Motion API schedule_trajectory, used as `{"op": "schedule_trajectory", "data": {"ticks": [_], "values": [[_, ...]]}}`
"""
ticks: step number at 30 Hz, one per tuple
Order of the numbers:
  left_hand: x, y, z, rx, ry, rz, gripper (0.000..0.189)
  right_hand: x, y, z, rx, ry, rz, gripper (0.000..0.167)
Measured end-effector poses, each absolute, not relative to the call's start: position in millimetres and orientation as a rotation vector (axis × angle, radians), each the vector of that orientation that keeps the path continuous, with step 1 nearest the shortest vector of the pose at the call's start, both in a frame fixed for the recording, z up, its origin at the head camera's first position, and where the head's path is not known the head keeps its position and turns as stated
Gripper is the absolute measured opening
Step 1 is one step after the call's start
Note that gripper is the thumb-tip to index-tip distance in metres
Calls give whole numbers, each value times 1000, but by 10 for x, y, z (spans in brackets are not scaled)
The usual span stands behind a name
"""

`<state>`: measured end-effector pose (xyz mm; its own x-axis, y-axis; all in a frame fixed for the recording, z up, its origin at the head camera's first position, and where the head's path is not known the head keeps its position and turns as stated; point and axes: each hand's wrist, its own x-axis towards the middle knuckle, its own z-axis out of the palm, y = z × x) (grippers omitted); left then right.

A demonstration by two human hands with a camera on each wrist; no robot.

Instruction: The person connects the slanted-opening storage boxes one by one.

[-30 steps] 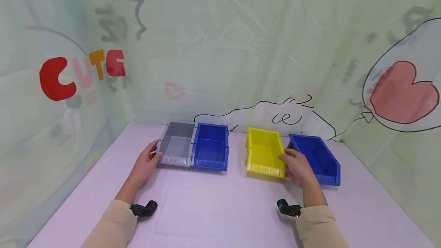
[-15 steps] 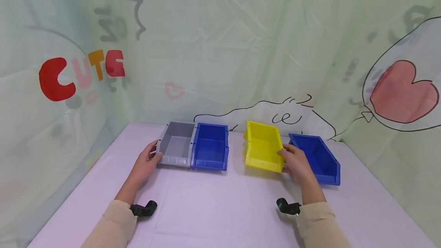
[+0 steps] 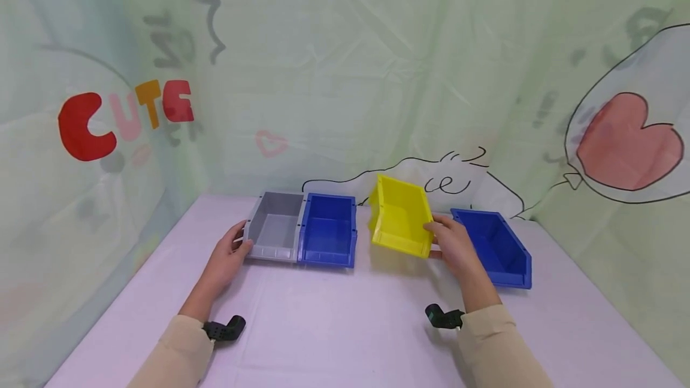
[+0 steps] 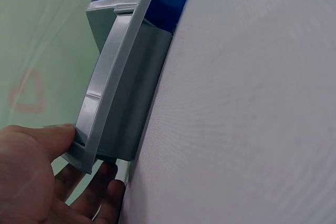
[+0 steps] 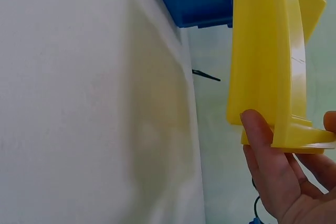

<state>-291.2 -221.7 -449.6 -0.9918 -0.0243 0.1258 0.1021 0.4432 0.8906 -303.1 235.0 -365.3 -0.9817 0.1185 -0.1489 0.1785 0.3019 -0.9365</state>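
Right hand [image 3: 454, 248] grips yellow bin [image 3: 400, 215] at its front corner, tilted above the table [image 3: 334, 328], right of grey bin [image 3: 275, 226]; left hand [image 3: 226, 256] clasps the grey bin's left front corner.

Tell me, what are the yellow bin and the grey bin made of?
Both look like moulded plastic. The yellow bin, held by the right hand, has thin, even-coloured walls with a slight sheen and a stiffening rim. The grey bin, gripped by the left hand, looks matte, with moulded ribs on its front lip.
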Motion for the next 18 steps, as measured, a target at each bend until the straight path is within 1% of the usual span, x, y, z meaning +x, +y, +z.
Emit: {"op": "schedule_trajectory", "data": {"ticks": [7, 18], "values": [[-2921, -2220, -4504, -75, -2560, -1601, 58, -3012, 2265, -3603, 242, 2464, -1805, 58], [-2916, -2223, -4494, -62, -2561, -1605, 58, -3007, 2184, -3630, 224, 2460, -1786, 57]]}}
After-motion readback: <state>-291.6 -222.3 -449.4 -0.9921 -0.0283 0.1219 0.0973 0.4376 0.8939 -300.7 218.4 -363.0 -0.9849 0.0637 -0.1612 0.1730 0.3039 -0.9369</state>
